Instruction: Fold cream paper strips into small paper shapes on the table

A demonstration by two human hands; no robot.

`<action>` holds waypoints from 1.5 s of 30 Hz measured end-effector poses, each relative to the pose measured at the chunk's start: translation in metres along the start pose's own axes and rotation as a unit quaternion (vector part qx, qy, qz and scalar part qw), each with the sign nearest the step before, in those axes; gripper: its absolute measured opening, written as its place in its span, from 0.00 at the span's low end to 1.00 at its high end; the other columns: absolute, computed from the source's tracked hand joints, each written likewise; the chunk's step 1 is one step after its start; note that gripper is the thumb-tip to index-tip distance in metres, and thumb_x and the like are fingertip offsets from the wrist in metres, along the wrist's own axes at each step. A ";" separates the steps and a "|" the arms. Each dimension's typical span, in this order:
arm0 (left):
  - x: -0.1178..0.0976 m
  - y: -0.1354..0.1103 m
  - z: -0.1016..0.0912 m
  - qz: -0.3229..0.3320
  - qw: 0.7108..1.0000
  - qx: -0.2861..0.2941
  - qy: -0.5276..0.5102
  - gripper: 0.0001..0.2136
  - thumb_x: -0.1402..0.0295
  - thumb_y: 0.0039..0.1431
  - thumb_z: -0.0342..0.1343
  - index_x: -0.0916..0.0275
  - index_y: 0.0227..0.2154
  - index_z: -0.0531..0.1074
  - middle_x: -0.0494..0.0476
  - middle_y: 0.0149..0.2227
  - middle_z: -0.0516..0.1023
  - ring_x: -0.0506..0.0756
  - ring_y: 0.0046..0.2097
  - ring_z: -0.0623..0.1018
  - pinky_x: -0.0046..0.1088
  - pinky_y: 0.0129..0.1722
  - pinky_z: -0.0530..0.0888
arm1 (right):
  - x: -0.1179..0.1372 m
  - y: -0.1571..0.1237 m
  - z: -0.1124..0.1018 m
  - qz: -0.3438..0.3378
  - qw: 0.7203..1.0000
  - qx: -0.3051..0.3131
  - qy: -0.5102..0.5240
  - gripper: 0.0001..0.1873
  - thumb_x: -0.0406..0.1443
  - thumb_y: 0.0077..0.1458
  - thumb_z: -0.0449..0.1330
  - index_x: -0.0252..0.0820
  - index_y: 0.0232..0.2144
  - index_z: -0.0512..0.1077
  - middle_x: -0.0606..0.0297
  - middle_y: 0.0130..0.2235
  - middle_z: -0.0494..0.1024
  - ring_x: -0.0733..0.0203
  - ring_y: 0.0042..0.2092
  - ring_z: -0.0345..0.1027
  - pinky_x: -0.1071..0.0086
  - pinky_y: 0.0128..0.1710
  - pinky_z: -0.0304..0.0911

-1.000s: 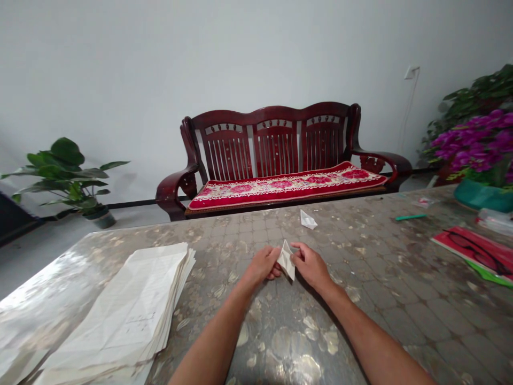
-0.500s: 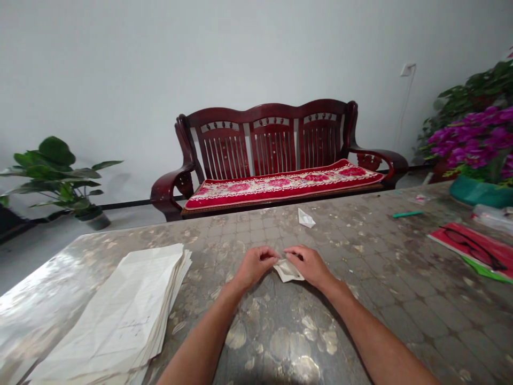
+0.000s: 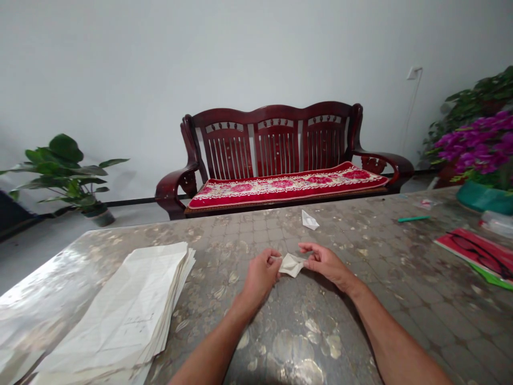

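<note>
A small folded white paper (image 3: 292, 265) is held between my hands above the glass-topped table (image 3: 352, 299). My left hand (image 3: 261, 275) pinches its left end, with the fingers curled and partly hiding that end. My right hand (image 3: 324, 263) grips the right corner with its fingertips. Farther up the table lies a second folded paper piece (image 3: 310, 220), pointed like a small boat, out of reach of neither hand's fingers touching it.
A thick stack of lined paper sheets (image 3: 120, 315) lies to my left. At the right lie a green pen (image 3: 413, 218), a red booklet (image 3: 476, 254) with glasses on it, and a flowering plant in a teal pot (image 3: 483, 196). A dark wooden bench (image 3: 276, 144) stands beyond the table.
The folded paper has risen from the tabletop and now spreads wider between my fingers. My right hand has moved right, away from my left hand.
</note>
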State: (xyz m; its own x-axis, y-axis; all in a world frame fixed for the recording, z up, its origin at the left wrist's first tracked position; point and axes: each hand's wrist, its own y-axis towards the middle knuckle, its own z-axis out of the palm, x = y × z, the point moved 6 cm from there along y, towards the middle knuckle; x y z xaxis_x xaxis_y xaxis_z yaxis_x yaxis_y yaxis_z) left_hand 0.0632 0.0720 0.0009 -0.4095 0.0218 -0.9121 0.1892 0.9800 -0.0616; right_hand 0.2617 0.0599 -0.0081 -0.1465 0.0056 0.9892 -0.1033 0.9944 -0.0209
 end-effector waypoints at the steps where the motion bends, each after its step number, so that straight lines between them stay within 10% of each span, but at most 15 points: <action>1: 0.002 0.000 0.005 -0.023 0.999 0.020 -0.035 0.10 0.65 0.56 0.51 0.62 0.38 0.72 0.45 0.19 0.69 0.48 0.19 0.69 0.21 0.20 0.63 | -0.002 0.001 0.000 -0.001 1.000 -0.012 0.001 0.32 0.43 0.43 0.66 0.39 0.51 0.71 0.60 0.45 0.75 0.69 0.28 0.61 0.74 0.27 0.57; 8: 0.004 0.007 0.021 -0.071 0.989 0.082 -0.099 0.16 0.61 0.58 0.51 0.64 0.47 0.68 0.44 0.20 0.68 0.46 0.18 0.68 0.20 0.18 0.61 | -0.006 0.006 -0.005 -0.018 0.994 -0.091 0.063 0.28 0.46 0.45 0.65 0.40 0.48 0.72 0.57 0.50 0.75 0.61 0.39 0.70 0.69 0.36 0.65; 20: 0.015 0.021 -0.010 -0.002 0.996 -0.069 0.056 0.09 0.68 0.56 0.56 0.62 0.39 0.68 0.42 0.19 0.65 0.49 0.24 0.69 0.23 0.25 0.58 | 0.001 -0.002 0.004 -0.100 0.984 -0.135 -0.060 0.19 0.37 0.47 0.58 0.40 0.43 0.72 0.63 0.36 0.76 0.61 0.34 0.70 0.68 0.35 0.64; 34: 0.026 0.020 -0.008 -0.003 0.998 -0.052 0.023 0.10 0.76 0.56 0.50 0.63 0.41 0.66 0.44 0.20 0.72 0.50 0.25 0.74 0.22 0.28 0.65 | 0.041 -0.039 0.066 -0.261 0.848 -0.063 -0.458 0.11 0.31 0.49 0.61 0.45 0.37 0.73 0.64 0.36 0.70 0.59 0.38 0.65 0.69 0.39 0.59; 40: 0.037 0.021 -0.008 -0.029 0.997 -0.063 -0.034 0.11 0.75 0.58 0.48 0.61 0.44 0.65 0.43 0.21 0.69 0.47 0.19 0.68 0.19 0.18 0.62 | 0.039 -0.036 0.051 -0.290 0.825 -0.145 -0.464 0.06 0.32 0.57 0.57 0.44 0.29 0.72 0.66 0.31 0.72 0.63 0.34 0.65 0.72 0.37 0.57; 45: 0.039 0.021 -0.006 -0.009 0.996 -0.070 -0.053 0.10 0.73 0.58 0.49 0.61 0.42 0.67 0.45 0.26 0.69 0.47 0.23 0.73 0.18 0.17 0.62 | 0.048 -0.030 -0.005 -0.250 0.839 -0.305 -0.375 0.08 0.37 0.58 0.55 0.43 0.31 0.72 0.66 0.33 0.72 0.65 0.30 0.64 0.72 0.35 0.58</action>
State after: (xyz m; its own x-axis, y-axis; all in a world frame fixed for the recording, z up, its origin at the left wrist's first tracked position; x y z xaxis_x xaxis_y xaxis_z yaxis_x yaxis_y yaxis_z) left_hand 0.0461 0.0943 -0.0341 -0.3128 -0.0100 -0.9498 0.0534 0.9982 -0.0281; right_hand 0.2626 0.0305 0.0406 -0.8361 -0.2680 0.4787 0.1537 0.7231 0.6734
